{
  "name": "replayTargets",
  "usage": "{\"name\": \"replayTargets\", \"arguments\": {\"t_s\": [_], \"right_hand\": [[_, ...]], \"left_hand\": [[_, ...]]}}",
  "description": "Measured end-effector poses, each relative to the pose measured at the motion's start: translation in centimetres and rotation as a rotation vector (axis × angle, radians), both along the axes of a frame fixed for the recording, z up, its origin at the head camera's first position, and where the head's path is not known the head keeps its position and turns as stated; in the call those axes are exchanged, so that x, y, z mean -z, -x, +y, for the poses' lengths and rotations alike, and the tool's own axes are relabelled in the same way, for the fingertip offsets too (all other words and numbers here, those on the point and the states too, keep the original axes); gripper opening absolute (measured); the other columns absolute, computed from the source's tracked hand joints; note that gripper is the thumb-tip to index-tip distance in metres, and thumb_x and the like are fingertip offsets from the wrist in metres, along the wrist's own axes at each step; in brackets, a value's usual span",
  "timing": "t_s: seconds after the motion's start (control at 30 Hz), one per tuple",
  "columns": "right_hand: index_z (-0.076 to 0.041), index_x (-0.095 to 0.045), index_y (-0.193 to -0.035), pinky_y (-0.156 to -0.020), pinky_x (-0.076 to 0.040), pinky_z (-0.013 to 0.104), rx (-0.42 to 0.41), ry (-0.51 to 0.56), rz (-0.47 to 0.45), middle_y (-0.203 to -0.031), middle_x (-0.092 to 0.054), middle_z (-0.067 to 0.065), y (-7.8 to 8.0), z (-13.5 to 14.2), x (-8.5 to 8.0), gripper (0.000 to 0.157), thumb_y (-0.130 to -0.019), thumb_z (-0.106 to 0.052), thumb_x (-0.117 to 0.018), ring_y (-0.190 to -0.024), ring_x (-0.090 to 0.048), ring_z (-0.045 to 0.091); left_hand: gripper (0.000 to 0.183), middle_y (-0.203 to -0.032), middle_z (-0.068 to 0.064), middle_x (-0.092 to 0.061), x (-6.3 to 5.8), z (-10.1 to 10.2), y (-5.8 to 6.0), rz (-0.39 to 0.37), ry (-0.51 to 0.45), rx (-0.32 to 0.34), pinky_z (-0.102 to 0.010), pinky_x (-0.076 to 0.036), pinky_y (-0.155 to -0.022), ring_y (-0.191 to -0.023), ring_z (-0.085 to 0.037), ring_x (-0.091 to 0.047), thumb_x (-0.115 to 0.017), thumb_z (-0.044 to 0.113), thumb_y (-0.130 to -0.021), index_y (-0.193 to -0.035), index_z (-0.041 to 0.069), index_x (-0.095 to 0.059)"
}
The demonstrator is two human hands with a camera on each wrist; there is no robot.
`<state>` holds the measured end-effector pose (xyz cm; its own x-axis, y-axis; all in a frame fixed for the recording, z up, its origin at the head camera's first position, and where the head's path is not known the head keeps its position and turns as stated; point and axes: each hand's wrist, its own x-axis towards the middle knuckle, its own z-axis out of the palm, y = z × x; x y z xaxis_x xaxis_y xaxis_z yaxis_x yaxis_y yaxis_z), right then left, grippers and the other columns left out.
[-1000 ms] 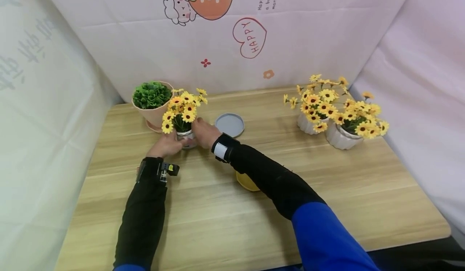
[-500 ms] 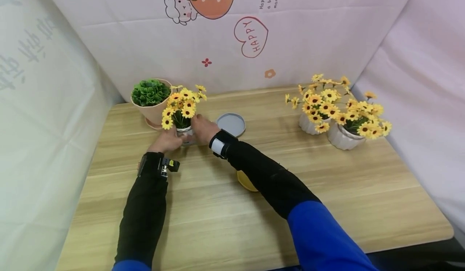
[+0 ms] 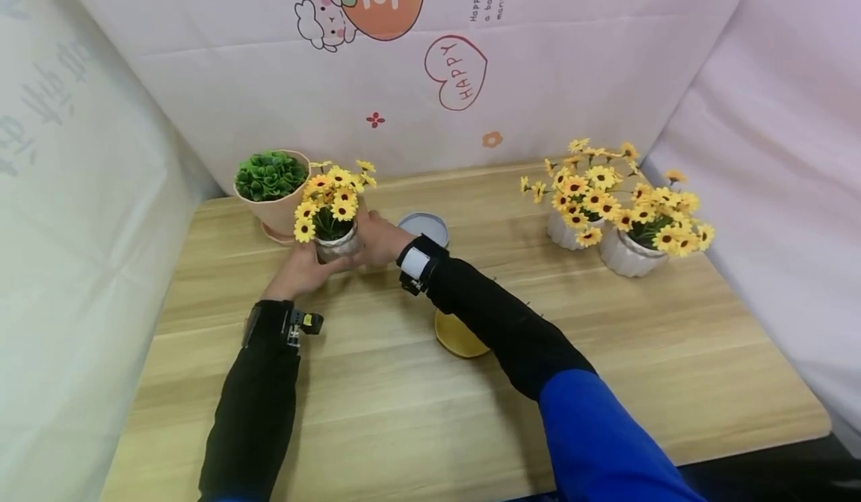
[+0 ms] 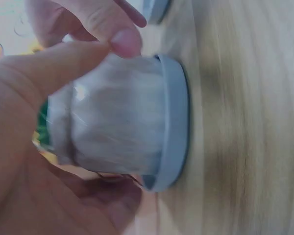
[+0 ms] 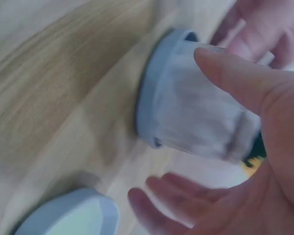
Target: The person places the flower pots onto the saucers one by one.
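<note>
A small white flowerpot (image 3: 336,247) of yellow daisy-like flowers (image 3: 329,202) stands upright in a grey-blue saucer (image 4: 175,127) on the table. My left hand (image 3: 299,269) is at its left front, thumb stretched out straight in front of the pot and fingers slightly apart from it in the left wrist view. My right hand (image 3: 381,239) is on the other side, its thumb over the pot's near side. In the right wrist view the right fingers (image 5: 174,200) are spread away from the pot. The two thumbs nearly meet.
A pink pot with a green plant (image 3: 272,188) stands close behind on the left. Another grey saucer (image 3: 425,227) lies right of my hand, a yellow saucer (image 3: 459,334) under my right forearm. Two white flowerpots (image 3: 632,255) with yellow flowers stand at the right.
Both hands have loosened around the flowerpot and drawn slightly outward, so more of its white side shows. The flowerpot stays at nearly the same place; the view has shifted slightly.
</note>
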<state>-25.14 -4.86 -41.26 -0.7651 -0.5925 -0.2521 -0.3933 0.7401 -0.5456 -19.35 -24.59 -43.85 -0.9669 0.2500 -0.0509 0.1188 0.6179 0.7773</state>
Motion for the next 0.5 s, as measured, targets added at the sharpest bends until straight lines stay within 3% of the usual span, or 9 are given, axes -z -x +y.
{"name": "replayTargets", "arguments": {"t_s": [0.1, 0.3, 0.5], "right_hand": [[-0.01, 0.027, -0.165, -0.126, -0.039, 0.052, 0.025, 0.082, -0.031, -0.172, -0.01, 0.035, -0.5, 1.8, -0.6, 0.134, -0.093, -0.042, -0.081, -0.158, -0.03, 0.045], [-0.004, 0.012, -0.168, -0.132, -0.027, 0.051, 0.061, 0.123, 0.019, -0.174, -0.009, 0.03, -2.4, 5.7, -2.1, 0.119, -0.097, -0.045, -0.075, -0.162, -0.02, 0.041], [-0.001, 0.001, -0.168, -0.118, -0.047, 0.053, 0.173, 0.197, 0.052, -0.165, -0.029, 0.031, -4.7, 10.4, -2.4, 0.113, -0.097, -0.043, -0.076, -0.145, -0.044, 0.041]], "left_hand": [[0.101, -0.174, -0.018, -0.025, -0.4, 0.5, -1.2, 0.033, -0.016, 0.035, -0.058, -0.018, -0.133, -0.162, -0.038, -0.023, -0.078, 0.023, -0.097, -0.171, 0.018, -0.009], [0.116, -0.177, -0.026, 0.001, -2.2, 1.8, -4.1, -0.057, 0.13, 0.031, -0.065, -0.015, -0.132, -0.163, -0.046, -0.006, -0.074, 0.033, -0.1, -0.168, 0.008, 0.016], [0.119, -0.175, -0.028, 0.011, -3.2, 3.9, -6.1, -0.17, 0.178, 0.014, -0.065, -0.012, -0.132, -0.163, -0.048, 0.0, -0.07, 0.045, -0.101, -0.165, 0.0, 0.02]]}}
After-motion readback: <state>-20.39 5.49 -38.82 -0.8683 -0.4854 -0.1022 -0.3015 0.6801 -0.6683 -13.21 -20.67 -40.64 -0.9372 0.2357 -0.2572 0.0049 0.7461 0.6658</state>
